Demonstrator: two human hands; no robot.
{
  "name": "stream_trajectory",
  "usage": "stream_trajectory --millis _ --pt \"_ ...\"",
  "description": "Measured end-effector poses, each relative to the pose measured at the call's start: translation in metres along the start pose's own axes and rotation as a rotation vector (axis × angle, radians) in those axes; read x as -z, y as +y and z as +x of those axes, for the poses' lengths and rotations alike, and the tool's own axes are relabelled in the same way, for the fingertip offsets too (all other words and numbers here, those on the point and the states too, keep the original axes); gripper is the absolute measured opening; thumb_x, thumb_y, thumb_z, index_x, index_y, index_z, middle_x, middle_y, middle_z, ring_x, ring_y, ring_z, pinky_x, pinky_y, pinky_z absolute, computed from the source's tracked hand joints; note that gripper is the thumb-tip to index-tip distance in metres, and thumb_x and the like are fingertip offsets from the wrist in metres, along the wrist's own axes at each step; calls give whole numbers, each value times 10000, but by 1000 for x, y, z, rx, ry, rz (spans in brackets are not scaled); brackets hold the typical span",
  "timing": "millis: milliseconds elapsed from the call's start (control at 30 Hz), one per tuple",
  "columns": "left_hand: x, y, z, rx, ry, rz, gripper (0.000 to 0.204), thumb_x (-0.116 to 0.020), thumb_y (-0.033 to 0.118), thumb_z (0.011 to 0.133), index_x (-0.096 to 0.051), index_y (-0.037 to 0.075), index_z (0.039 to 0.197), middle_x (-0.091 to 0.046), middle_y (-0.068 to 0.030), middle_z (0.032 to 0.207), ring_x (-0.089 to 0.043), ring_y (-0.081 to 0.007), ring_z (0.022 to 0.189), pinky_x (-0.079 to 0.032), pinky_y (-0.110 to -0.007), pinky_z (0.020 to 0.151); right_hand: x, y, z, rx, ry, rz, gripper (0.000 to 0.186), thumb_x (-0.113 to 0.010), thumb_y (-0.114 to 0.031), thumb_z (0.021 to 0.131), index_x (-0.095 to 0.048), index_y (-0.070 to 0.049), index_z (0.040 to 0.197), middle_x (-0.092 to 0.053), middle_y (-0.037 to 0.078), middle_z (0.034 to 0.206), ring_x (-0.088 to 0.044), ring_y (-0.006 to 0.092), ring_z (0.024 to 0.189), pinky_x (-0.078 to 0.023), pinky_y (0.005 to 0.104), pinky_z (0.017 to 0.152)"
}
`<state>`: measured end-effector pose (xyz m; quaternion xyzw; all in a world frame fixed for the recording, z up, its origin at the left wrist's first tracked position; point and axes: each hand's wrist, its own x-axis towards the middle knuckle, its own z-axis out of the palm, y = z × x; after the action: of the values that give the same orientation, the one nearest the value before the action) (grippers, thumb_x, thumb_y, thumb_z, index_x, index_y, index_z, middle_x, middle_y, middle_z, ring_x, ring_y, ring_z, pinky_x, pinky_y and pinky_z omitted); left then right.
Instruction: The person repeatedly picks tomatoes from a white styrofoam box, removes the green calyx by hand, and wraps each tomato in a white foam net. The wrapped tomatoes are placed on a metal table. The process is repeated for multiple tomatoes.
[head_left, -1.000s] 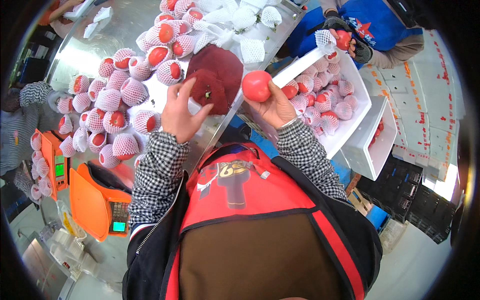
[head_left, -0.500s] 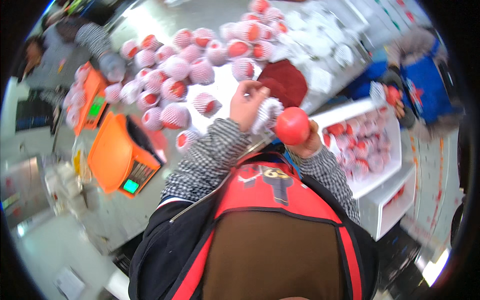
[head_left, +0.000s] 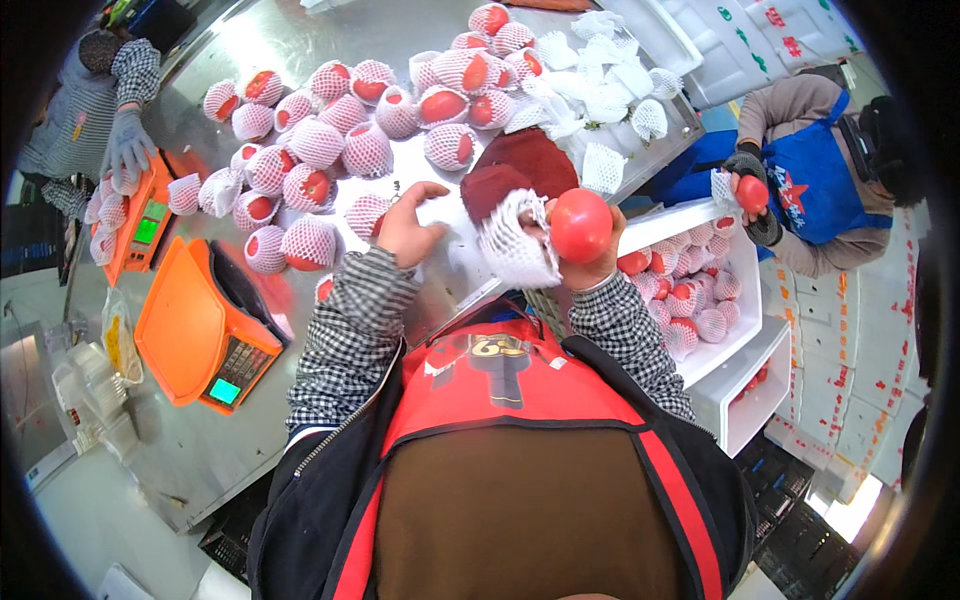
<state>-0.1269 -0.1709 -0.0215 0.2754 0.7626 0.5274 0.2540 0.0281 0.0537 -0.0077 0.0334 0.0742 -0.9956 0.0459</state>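
Above the table's near edge (head_left: 470,300), right hand (head_left: 590,262) grips an apple (head_left: 581,225); left hand (head_left: 408,228) hangs open.

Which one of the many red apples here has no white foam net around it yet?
The bare red apple held in the right hand; those on the steel table wear nets.

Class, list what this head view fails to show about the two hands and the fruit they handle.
- Right hand: its palm is hidden behind the red fruit.
- White foam net: which hand grips it is unclear.
- Left hand: its palm faces away.
- White crate: the lower tier is mostly hidden.
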Motion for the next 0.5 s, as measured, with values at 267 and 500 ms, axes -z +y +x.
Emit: stream_trajectory --millis 267,500 --pt "-49 40 -1 541 -441 -1167 610 -530 456 940 -422 54 1386 -525 -116 1346 -472 -259 1263 -331 -472 1066 13 -24 -22 62 87 -189 672 -628 -532 780 -549 -31 1221 -609 151 1183 -595 296 1080 -461 459 964" --pt "-45 30 5 273 -237 -1514 492 -554 222 936 -417 -10 1348 -566 -158 1283 -559 -283 1179 -445 -452 1012 -1 -4 -18 75 105 -251 808 -617 -547 775 -441 2 1341 -254 237 1505 -360 345 1348 -328 460 1098"
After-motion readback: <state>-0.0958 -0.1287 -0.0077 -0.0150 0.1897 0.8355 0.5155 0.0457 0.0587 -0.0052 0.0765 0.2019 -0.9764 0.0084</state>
